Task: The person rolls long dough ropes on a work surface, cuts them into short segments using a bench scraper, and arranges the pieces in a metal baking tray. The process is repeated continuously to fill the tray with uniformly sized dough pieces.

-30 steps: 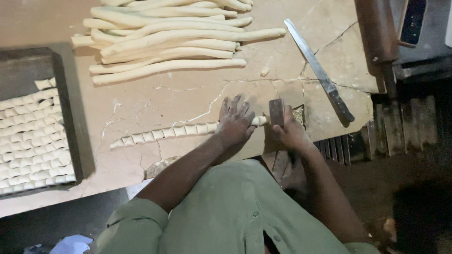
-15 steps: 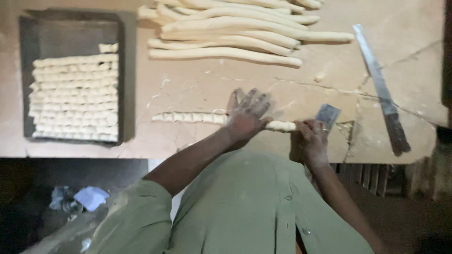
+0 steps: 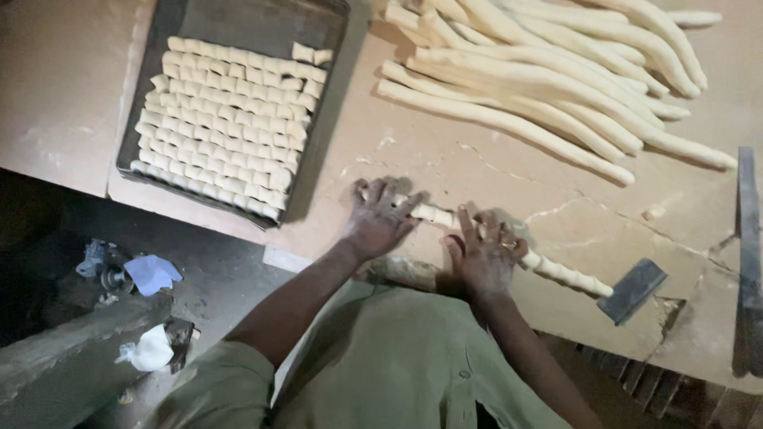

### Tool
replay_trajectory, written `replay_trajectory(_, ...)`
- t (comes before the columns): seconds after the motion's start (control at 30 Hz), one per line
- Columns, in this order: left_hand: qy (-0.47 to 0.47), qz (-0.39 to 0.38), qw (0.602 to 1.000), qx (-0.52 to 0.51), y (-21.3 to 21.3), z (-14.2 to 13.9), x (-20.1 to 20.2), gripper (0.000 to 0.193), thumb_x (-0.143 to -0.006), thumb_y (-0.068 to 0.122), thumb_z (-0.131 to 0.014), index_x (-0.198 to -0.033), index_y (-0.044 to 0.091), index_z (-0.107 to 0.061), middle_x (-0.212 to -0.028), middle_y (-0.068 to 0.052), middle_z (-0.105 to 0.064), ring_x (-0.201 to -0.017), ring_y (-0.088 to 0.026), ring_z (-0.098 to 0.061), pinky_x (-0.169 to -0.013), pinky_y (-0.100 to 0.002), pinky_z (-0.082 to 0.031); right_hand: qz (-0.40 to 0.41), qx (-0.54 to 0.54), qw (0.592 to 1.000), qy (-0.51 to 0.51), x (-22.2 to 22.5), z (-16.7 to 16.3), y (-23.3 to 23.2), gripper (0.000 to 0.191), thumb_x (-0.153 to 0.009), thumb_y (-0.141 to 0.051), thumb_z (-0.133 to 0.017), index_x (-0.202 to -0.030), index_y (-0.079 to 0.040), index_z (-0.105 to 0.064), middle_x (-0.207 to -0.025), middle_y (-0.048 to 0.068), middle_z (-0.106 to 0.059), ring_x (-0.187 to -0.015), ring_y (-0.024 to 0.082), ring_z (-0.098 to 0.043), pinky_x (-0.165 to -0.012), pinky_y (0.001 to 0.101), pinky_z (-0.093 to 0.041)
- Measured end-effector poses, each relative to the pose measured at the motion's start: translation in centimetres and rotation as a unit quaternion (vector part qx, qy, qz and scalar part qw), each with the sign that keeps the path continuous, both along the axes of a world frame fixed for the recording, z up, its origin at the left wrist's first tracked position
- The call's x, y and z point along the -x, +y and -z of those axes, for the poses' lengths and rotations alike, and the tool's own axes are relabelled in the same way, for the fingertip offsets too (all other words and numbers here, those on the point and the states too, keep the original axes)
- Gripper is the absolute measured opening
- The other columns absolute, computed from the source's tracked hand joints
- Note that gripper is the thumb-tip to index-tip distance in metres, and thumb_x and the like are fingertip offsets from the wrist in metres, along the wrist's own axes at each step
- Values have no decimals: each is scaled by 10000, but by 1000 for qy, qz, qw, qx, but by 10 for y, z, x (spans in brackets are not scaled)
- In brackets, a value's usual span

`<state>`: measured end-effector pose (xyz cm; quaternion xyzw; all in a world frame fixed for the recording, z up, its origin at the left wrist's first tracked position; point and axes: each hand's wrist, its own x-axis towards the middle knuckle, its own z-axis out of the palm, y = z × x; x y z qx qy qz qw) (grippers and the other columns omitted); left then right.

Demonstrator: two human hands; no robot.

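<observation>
Both hands lie flat on the cut dough rope (image 3: 548, 270), which rests on the counter (image 3: 413, 151) near its front edge. Left hand (image 3: 380, 218) has its fingers spread wide over the rope's left end. Right hand (image 3: 486, 253) is spread wide too and presses on the middle. Neither hand grips anything; they only rest on top.

From the right hand, the rest of the rope runs out toward 4 o'clock, and it is already sliced into little bits that sit touching in a row. A small flat cutter (image 3: 633, 289) lies just past the rope's far end. At 10 o'clock from the left hand sits a dark tray (image 3: 238, 20) full of small pieces in neat rows. At 1 o'clock lies a pile of long uncut ropes (image 3: 548, 79).

What could go wrong? I think the little bits could stick together or get squashed if the hands push down too hard. The bits could roll off the front edge, since the rope is close to it. Cracks in the counter could catch the soft dough. A quick sweep could also knock the cutter off.
</observation>
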<state>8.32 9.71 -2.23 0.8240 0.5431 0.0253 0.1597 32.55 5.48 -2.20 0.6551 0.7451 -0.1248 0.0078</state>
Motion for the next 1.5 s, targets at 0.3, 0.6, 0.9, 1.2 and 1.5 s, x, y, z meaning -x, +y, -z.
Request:
replay_trajectory(0.3,8,129,986,-102,144,-37,131,461,-988,493,-550,-1400,288,-581,-1396,-191,-534,-1315,-432,-442,-1000,-718,-328,86,74,992,62,145,-67,125,328,-1027,-397,-588,-1339,-299,-620,-1223,175,-513,-1175,432,-470,-953,677,-328)
replay_trajectory(0.6,9,14,993,-119,248,-42,370,505,-1008,490,-570,-1465,277,-605,-1428,-218,-518,-1299,-476,-450,-1066,-744,-261,-156,-108,980,62,334,-57,257,542,-1010,-306,-628,-1524,-161,-539,-1533,208,-445,-1422,391,-419,-1155,615,-283)
replay_trajectory(0.9,-59,-21,996,-57,246,-10,326,691,-1011,560,-499,-1587,182,-453,-1548,-258,-433,-1433,-530,-337,-1165,-771,-56,-84,-40,994,61,330,-37,252,731,-947,-440,-619,-1528,-40,-429,-1632,194,-344,-1544,371,-262,-1198,659,-155)
replay_trajectory(1.2,-8,-49,998,-27,222,-39,283,658,-1005,549,-501,-1564,208,-438,-1577,-244,-376,-1490,-496,-235,-1141,-784,-32,-59,-87,968,228,263,-38,189,671,-1002,-328,-651,-1525,21,-416,-1618,238,-344,-1524,421,-300,-1231,550,-287)
replay_trajectory(1.5,-66,136,988,-43,63,-35,0,764,-957,394,-608,-1619,119,-345,-1661,-216,-270,-1538,-462,-163,-1182,-745,-30,-48,-2,984,174,25,-32,-24,479,-897,-238,-685,-1341,-74,-612,-1523,174,-491,-1434,391,-423,-1186,504,-360)
